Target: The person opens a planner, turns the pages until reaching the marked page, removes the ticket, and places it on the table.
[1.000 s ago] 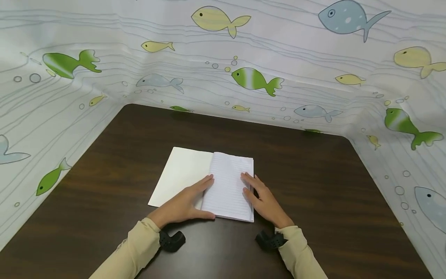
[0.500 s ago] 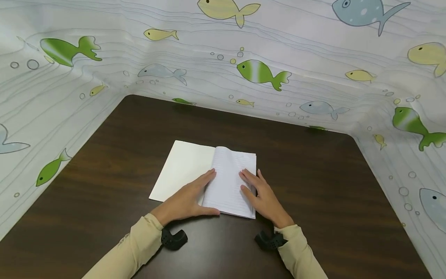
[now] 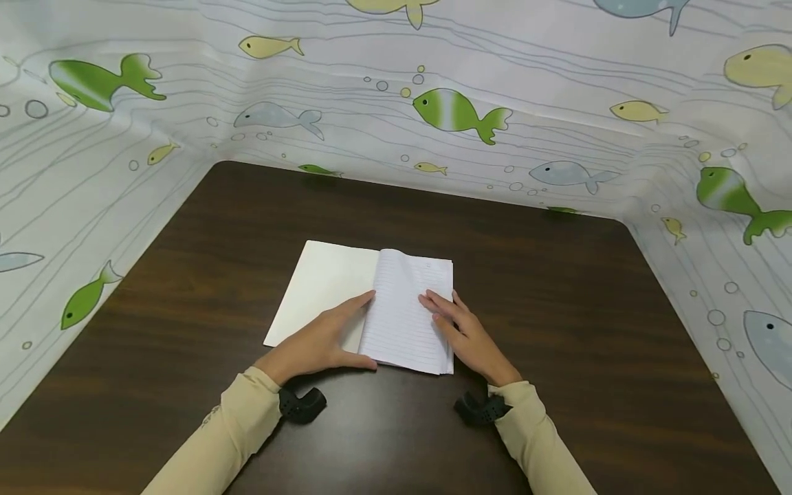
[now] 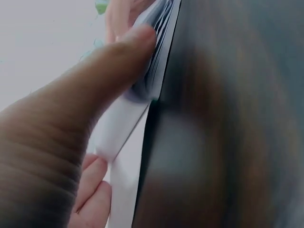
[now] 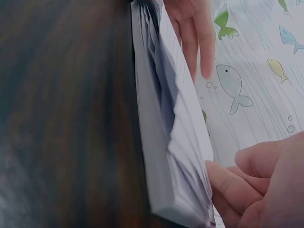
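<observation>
An open notebook lies on the dark table, with lined pages on the right and a plain white leaf on the left. My left hand lies over the left side and the inner fold, fingers extended, thumb spread along the lower edge. My right hand rests on the lined page near its right edge, fingers fairly straight and the thumb apart from them. Seen from the right wrist, a thick stack of wavy page edges stands beside my right fingers. In the left wrist view my left thumb crosses the page edges.
A dark wood-grain table extends around the notebook. White curtain-like sheeting printed with fish borders it at the back and both sides. Each wrist wears a black device, below cream sleeves.
The head view has tilted slightly downward. My left hand has shifted a little left along the fold, while my right hand stays on the lined page. The notebook remains open at the same spread.
</observation>
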Demonstrator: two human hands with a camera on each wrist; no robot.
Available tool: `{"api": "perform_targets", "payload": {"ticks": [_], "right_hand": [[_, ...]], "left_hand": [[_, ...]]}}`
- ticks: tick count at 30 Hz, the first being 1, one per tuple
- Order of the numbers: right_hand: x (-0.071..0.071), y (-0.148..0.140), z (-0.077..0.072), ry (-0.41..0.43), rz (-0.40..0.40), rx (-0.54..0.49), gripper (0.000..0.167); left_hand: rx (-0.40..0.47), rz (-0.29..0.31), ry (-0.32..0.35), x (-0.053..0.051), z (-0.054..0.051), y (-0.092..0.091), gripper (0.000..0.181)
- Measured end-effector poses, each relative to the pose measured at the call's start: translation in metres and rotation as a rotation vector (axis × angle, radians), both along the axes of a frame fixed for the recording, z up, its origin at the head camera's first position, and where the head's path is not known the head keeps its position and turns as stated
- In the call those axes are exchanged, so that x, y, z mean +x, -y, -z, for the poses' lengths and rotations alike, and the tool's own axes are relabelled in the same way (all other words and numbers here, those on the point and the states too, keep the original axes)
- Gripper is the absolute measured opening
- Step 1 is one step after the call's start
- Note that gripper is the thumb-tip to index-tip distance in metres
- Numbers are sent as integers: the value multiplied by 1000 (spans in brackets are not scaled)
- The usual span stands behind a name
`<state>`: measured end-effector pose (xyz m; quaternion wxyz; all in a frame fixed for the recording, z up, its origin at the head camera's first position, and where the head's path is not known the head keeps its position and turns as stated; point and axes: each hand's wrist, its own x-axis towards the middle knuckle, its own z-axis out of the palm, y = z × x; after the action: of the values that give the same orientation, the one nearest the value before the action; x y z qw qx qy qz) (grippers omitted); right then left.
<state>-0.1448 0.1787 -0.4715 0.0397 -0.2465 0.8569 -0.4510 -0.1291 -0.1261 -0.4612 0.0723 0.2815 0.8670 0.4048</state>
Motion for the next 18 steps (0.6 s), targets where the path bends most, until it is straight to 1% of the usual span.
{"api": "perform_targets", "payload": {"ticks": [3,6,9,12,13,15,17,18], "right_hand": [[-2,1,1,-1,9,-48,42],[-2,3,1,28,57,-108,44],[-2,4,2,59,129,-174,47],[-2,4,3,58,175,-211,50],[-2,3,3,53,180,-216,50],[-2,2,4,42,182,-208,52],[-2,1,3,34,187,-183,55],[-2,1,3,28,190,-168,56]], "left_hand": [[-9,-12,-40,0,-1,4,105],[-10,-15,-131,5,0,6,90],[1,-8,-251,11,1,2,81],[3,-25,-393,16,1,-8,84],[9,-40,-452,16,1,-11,86],[32,-96,-571,16,1,-17,88],[58,-166,-697,13,0,-19,87],[62,-212,-756,12,-2,-20,83]]}}
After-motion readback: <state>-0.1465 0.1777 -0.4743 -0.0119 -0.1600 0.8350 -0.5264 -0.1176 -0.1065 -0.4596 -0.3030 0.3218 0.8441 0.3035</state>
